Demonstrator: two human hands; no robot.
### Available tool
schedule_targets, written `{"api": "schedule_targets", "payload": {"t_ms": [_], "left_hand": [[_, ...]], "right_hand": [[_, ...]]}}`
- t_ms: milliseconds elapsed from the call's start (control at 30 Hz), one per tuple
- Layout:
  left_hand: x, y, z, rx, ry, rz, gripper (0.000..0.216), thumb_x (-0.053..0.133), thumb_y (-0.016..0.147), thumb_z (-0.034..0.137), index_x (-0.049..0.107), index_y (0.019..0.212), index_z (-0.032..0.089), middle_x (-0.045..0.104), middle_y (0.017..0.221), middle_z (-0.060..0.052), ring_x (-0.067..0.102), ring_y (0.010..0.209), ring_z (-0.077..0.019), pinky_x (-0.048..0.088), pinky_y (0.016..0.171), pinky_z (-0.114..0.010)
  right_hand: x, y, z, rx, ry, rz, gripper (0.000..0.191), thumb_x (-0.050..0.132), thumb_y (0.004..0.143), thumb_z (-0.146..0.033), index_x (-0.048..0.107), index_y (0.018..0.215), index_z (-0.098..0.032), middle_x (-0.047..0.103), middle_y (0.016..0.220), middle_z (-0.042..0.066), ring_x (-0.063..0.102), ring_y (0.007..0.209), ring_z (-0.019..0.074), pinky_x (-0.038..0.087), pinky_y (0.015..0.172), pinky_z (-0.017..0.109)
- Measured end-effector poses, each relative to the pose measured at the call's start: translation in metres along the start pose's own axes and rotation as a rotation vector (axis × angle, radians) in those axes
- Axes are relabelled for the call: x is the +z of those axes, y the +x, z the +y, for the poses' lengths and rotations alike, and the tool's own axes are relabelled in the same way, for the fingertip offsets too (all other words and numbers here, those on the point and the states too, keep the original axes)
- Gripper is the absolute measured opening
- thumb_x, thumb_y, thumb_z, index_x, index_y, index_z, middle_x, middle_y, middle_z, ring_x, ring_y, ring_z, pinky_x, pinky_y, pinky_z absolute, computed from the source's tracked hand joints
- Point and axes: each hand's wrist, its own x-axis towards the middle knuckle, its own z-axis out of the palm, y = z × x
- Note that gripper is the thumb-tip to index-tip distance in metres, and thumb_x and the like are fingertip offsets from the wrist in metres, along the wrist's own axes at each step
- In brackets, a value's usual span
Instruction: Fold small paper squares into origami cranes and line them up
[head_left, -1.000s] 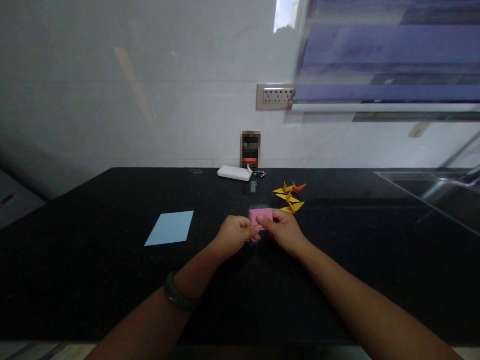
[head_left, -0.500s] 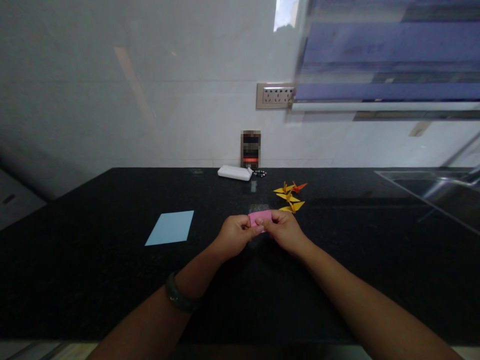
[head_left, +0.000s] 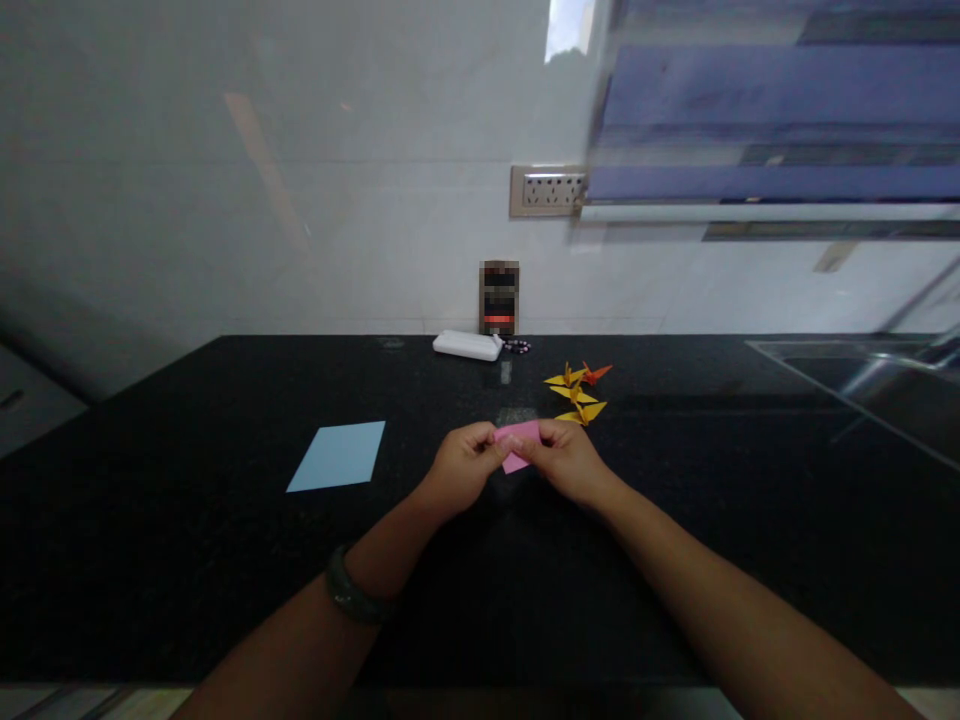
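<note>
Both hands pinch a small piece of folded pink paper (head_left: 520, 462) above the middle of the dark counter. My left hand (head_left: 463, 465) grips its left side, with the thumb lying across the front. My right hand (head_left: 571, 459) grips the right side, its thumb meeting the left one over the paper. The fingers behind the paper are mostly hidden. Just beyond my right hand stand several folded paper cranes, yellow ones (head_left: 577, 394) and an orange one (head_left: 596, 374). A flat sheet of light blue paper (head_left: 337, 457) lies to the left of my left hand.
At the back of the black counter (head_left: 187, 560) lies a white oblong case (head_left: 467, 345) with a beaded strap (head_left: 517, 347). Behind it a blurred-out dark object (head_left: 499, 298) leans on the wall. A sink (head_left: 862, 370) is at the right, and a socket panel (head_left: 551, 191) is on the wall.
More of the pink paper now shows below my thumbs, where its lower part hangs down. My thumbs have shifted slightly on it. The cranes and blue sheet stay put.
</note>
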Motion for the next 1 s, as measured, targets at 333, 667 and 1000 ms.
{"api": "schedule_targets", "payload": {"t_ms": [333, 667, 1000], "left_hand": [[-0.003, 0.004, -0.003, -0.131, -0.193, -0.047, 0.042, 0.046, 0.071, 0.054, 0.054, 0.061, 0.014, 0.05, 0.052, 0.001, 0.046, 0.049, -0.0092, 0.035, 0.05, -0.021], [0.001, 0.004, -0.006, -0.159, -0.322, 0.172, 0.023, 0.063, 0.065, 0.034, 0.056, 0.064, 0.012, 0.058, 0.056, 0.0, 0.053, 0.052, -0.0103, 0.042, 0.056, -0.023], [0.002, 0.003, 0.002, -0.151, -0.277, 0.164, 0.02, 0.063, 0.064, 0.031, 0.056, 0.059, 0.012, 0.057, 0.05, 0.001, 0.051, 0.048, -0.0085, 0.039, 0.051, -0.021]], "right_hand": [[-0.002, 0.001, 0.002, 0.019, 0.032, -0.032, 0.025, 0.058, 0.07, -0.036, 0.063, 0.071, -0.012, 0.059, 0.06, 0.0, 0.049, 0.053, 0.0102, 0.038, 0.052, 0.022], [0.009, 0.0, 0.002, 0.123, 0.225, 0.036, 0.025, 0.064, 0.063, -0.037, 0.053, 0.066, -0.015, 0.046, 0.051, -0.006, 0.039, 0.039, 0.0055, 0.033, 0.038, 0.019], [0.009, -0.001, 0.002, 0.103, 0.106, 0.084, 0.03, 0.055, 0.072, -0.038, 0.058, 0.056, -0.013, 0.049, 0.045, -0.003, 0.038, 0.036, 0.0056, 0.028, 0.038, 0.02]]}}
